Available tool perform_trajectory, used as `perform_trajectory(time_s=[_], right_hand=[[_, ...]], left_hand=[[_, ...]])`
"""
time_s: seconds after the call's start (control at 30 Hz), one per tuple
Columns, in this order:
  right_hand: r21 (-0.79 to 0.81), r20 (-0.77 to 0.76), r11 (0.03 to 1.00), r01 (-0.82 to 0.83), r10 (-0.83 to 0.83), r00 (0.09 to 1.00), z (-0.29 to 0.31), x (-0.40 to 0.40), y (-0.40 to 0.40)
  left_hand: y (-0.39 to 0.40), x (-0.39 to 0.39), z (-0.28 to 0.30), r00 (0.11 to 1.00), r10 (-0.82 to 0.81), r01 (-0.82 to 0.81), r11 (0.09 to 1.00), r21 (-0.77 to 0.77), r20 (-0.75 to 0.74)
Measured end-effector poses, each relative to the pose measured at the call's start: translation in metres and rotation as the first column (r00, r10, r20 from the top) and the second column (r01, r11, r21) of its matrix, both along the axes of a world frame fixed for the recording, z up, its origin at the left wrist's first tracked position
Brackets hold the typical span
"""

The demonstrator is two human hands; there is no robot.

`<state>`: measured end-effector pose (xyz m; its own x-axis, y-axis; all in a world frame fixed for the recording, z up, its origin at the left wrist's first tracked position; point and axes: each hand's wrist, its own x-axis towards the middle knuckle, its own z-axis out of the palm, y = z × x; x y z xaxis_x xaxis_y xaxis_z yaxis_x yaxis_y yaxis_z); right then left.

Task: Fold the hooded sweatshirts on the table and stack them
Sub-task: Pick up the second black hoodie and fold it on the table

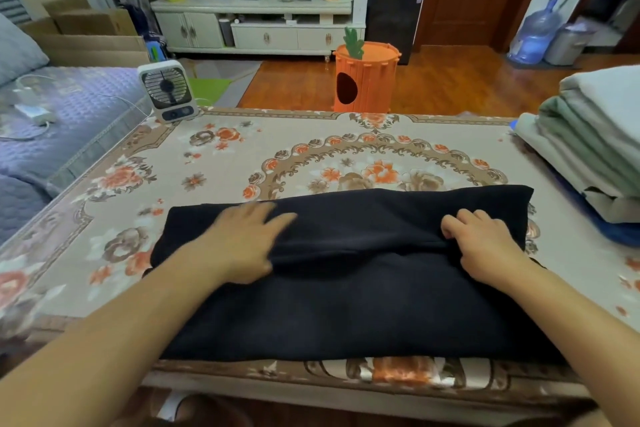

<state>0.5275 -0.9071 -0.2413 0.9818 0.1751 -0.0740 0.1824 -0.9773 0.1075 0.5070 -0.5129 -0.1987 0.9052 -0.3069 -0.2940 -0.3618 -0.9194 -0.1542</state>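
Note:
A black hooded sweatshirt lies spread across the near part of the table, which has a floral cloth. My left hand rests flat on its left half with fingers straight. My right hand sits on the right half, its fingers curled and pinching a fold of the black fabric. A crease runs between the two hands. At the table's right end stands a stack of folded sweatshirts in grey, green and blue.
A small white desk fan stands at the table's far left corner. A bed with a blue quilt adjoins the left side. Beyond the far edge, an orange carrot-shaped bin stands on the wooden floor.

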Motion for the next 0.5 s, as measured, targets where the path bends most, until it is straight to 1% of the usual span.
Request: perform_trajectory(time_s=[0.03,0.07,0.1,0.13,0.17,0.2,0.27,0.3,0.33,0.37,0.4,0.43,0.47,0.5], right_hand=[[0.006,0.0,1.0,-0.004,0.004,1.0,0.0,0.0,-0.001],[0.014,0.0,1.0,-0.005,0.005,1.0,0.0,0.0,-0.002],[0.023,-0.008,1.0,-0.004,0.004,1.0,0.001,0.0,-0.004],[0.035,-0.019,0.999,-0.01,0.011,1.0,0.002,0.0,-0.004],[0.046,-0.029,0.999,-0.02,0.021,0.999,0.003,0.0,-0.005],[0.068,-0.027,0.997,-0.038,0.04,0.999,0.006,-0.001,-0.005],[0.202,-0.028,0.979,-0.03,0.037,0.999,0.015,-0.003,-0.008],[0.291,-0.064,0.957,-0.006,0.025,0.998,0.022,-0.005,-0.011],[0.356,-0.14,0.934,0.033,0.019,0.99,0.029,-0.004,-0.016],[0.398,-0.23,0.914,0.075,0.021,0.973,0.037,-0.005,-0.02],[0.447,-0.278,0.889,0.104,0.027,0.96,0.043,-0.003,-0.023],[0.516,-0.25,0.849,0.111,0.025,0.968,0.049,0.0,-0.026],[0.587,-0.148,0.805,0.09,-0.003,0.989,0.053,0.006,-0.026],[0.621,-0.006,0.782,0.057,-0.068,0.998,0.054,0.015,-0.026]], left_hand=[[-0.026,-0.001,0.004,0.994,-0.106,0.103,0.984,-0.144,-0.014],[-0.051,-0.001,0.005,0.982,-0.187,0.181,0.949,-0.258,0.0],[-0.075,0.003,0.002,0.973,-0.225,0.227,0.913,-0.339,0.044],[-0.095,0.009,-0.006,0.971,-0.218,0.238,0.888,-0.393,0.095],[-0.113,0.014,-0.015,0.974,-0.184,0.223,0.873,-0.433,0.131],[-0.127,0.02,-0.026,0.983,-0.133,0.176,0.869,-0.462,0.124],[-0.146,0.028,-0.05,0.999,-0.036,0.035,0.867,-0.496,0.008],[-0.149,0.029,-0.062,0.999,-0.003,-0.015,0.868,-0.497,-0.037],[-0.151,0.029,-0.07,0.998,0.018,-0.043,0.867,-0.496,-0.055],[-0.15,0.028,-0.076,0.998,0.025,-0.052,0.867,-0.496,-0.06],[-0.148,0.028,-0.078,0.998,0.023,-0.052,0.866,-0.497,-0.065],[-0.147,0.03,-0.079,0.997,0.017,-0.053,0.866,-0.496,-0.077],[-0.146,0.031,-0.078,0.996,0.014,-0.055,0.868,-0.493,-0.088],[-0.147,0.032,-0.077,0.995,0.01,-0.055,0.872,-0.486,-0.094]])
